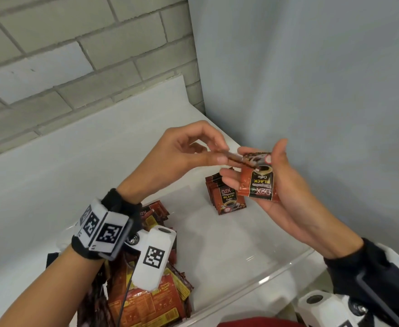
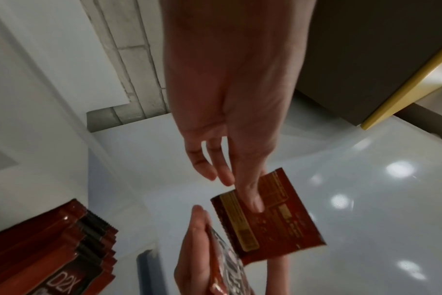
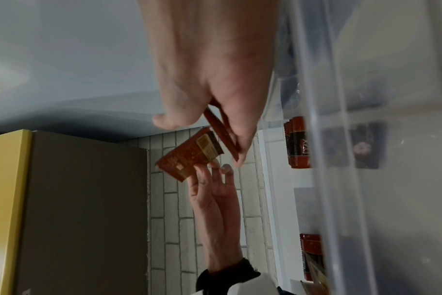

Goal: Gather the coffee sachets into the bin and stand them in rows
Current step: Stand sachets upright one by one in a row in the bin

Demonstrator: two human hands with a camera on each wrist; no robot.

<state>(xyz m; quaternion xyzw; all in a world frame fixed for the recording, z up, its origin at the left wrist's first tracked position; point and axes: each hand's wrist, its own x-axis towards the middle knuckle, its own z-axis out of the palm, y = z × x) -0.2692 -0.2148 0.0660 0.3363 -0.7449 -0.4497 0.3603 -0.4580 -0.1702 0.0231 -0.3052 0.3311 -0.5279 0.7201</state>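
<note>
Over the clear bin (image 1: pixel 278 272), my left hand (image 1: pixel 220 154) pinches one red-brown coffee sachet (image 1: pixel 237 159) by its end, held nearly flat and edge-on. Its printed back shows in the left wrist view (image 2: pixel 267 217) under my thumb. My right hand (image 1: pixel 246 169), palm up, grips a small stack of sachets (image 1: pixel 259 185) with the "BLACK Coffee" front facing me. The left hand's sachet touches the top of that stack. A short row of sachets (image 1: pixel 226 197) stands upright on the bin floor below both hands.
A loose pile of sachets (image 1: pixel 146 296) lies at the lower left under my left wrist; I cannot tell whether it lies inside the bin. White counter (image 1: pixel 63 166), brick wall behind and a grey wall on the right close in the corner. A brown-and-yellow box (image 3: pixel 76 199) is nearby.
</note>
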